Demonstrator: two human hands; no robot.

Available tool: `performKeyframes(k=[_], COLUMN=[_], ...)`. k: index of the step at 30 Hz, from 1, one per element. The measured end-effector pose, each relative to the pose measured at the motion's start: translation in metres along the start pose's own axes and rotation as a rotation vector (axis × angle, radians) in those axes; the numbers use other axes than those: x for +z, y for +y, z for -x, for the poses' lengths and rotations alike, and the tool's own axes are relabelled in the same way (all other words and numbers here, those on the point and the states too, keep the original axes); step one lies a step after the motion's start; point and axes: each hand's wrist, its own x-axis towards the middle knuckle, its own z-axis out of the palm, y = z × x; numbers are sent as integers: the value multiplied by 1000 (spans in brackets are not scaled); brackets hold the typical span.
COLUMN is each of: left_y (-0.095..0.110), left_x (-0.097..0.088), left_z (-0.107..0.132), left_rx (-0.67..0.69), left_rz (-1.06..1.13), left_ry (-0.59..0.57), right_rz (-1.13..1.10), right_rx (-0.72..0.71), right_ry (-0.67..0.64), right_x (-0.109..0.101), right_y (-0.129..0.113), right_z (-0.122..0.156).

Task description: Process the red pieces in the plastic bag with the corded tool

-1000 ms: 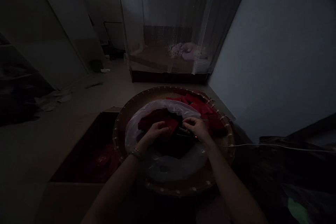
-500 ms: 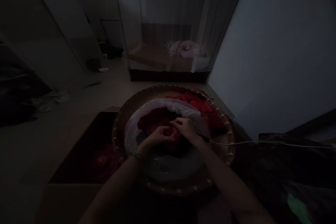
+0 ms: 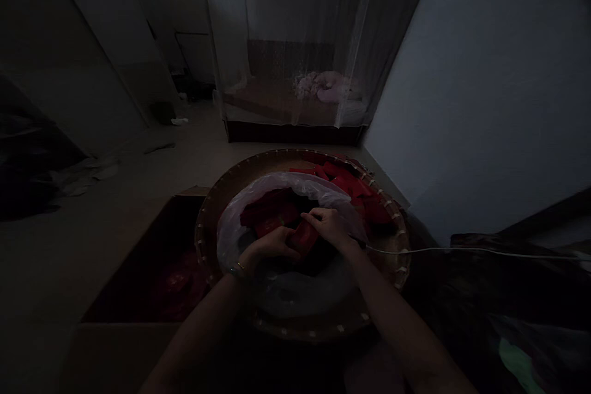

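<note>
A small flat red packet is between my two hands, over the mouth of a clear plastic bag. My left hand grips its lower left side, thumb towards me. With bent fingers, my right hand pinches its upper edge. More red packets lie inside the bag, beyond my left hand. The bag sits with its rim spread wide in a round woven bamboo tray. Dim light hides the fine details of the packet.
Loose red pieces lie at the tray's far right. An open cardboard box with dark red contents stands at left. A white cable runs rightwards from near my right wrist. Beyond are a netted bed and a wall.
The shiny wrapping seen on the red piece earlier no longer shows; its flat face is now visible. My left hand has moved slightly down and left, while my right hand stays nearly in place.
</note>
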Motion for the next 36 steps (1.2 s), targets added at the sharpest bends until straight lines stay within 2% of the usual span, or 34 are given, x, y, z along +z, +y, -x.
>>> performKeyframes(k=[7,10,13,15,18,20,24,28,32,36], left_y=[7,5,2,-1,-6,-9,-9,-6,-7,-11], left_x=[-10,-7,1,6,8,7,4,3,4,4], left_z=[8,6,1,-3,-8,-10,-9,-6,-8,-11], left_rx=[36,50,-6,-62,-106,-78,-25,-33,-22,-6], left_rz=[18,79,208,299,470,569,612,593,608,623], left_ry=[-59,-45,-33,42,240,312,276,238,223,221], right_rz=[-5,-78,-124,-123,-37,94,407,609,528,312], right_rx=[-41,-8,2,26,100,109,28,59,55,60], right_ry=[50,58,34,45,82,-20,-298,-371,-386,-364], right_x=[-2,-2,-2,-6,-17,-22,-14,-2,-3,-16], right_y=[-5,-6,-6,-5,5,18,44,52,56,62], right_z=[3,3,1,-2,-4,-2,14,24,21,13])
